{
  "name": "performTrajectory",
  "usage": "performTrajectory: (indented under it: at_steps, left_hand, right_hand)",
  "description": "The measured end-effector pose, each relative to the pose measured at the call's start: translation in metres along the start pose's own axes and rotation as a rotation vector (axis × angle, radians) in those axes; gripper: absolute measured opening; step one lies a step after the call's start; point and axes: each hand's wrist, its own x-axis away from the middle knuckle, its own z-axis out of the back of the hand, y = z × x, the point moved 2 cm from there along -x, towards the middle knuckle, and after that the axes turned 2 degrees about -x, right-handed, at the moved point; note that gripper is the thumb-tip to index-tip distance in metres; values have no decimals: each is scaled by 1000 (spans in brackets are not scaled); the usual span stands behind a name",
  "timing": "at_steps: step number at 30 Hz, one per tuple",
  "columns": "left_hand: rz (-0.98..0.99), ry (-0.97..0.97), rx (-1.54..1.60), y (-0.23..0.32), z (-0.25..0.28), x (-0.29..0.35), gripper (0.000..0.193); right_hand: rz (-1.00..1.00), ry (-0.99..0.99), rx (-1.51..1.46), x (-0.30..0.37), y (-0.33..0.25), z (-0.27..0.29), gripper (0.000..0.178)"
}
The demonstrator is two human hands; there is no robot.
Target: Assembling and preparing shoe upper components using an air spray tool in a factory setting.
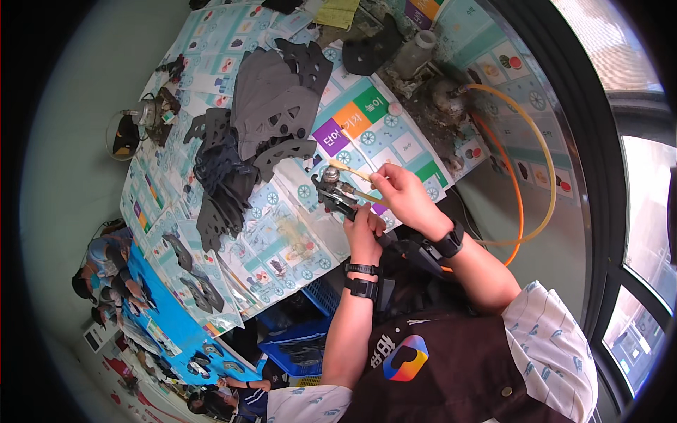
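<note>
A heap of dark grey moulded pieces point(278, 106) is spreading over the paper-covered table point(402, 137), crowding the space just beyond the hands. Past it, a cloudy jar point(415, 56) is standing at the far right, while a yellow hose point(552, 162) and an orange hose point(520, 190) are looping beside the person's right arm. Blue crates point(293, 359) are sitting below the near edge. The left forearm is rising nearly straight, its hand point(363, 234) closing its fingers around the lower part of a spray gun point(333, 197). The right forearm is slanting in from the right, its hand point(405, 199) pinching a thin pale stick point(350, 170) between thumb and fingertips, the stick's tip pointing leftward near the gun's metal cup; I can't tell whether they're touching. Over the table's near side, the gun's long axis is slanting from the left hand toward the upper left, facing the heap.
</note>
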Motion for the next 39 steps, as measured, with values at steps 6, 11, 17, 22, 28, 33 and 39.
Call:
performTrajectory:
  at_steps: [6,11,17,22,28,33,39]
  left_hand:
    - [-6,-15,-25,1,2,1,24]
    - [-7,0,-84,1,-2,2,23]
    - [-18,9,37,4,9,3,21]
    - [-13,-30,7,-1,7,0,19]
    - [12,9,29,4,5,6,21]
    - [17,6,21,2,3,3,24]
    - [11,12,25,2,7,2,22]
  right_hand:
    - [-62,49,5,14,-23,8,29]
    - [4,61,48,8,-24,3,25]
    - [-52,67,30,34,1,19,30]
    - [-66,42,-53,11,-31,4,25]
    - [-68,-2,-137,24,3,6,28]
    - [-316,-103,-492,4,-24,0,26]
    - [-492,-192,-546,13,-21,-9,24]
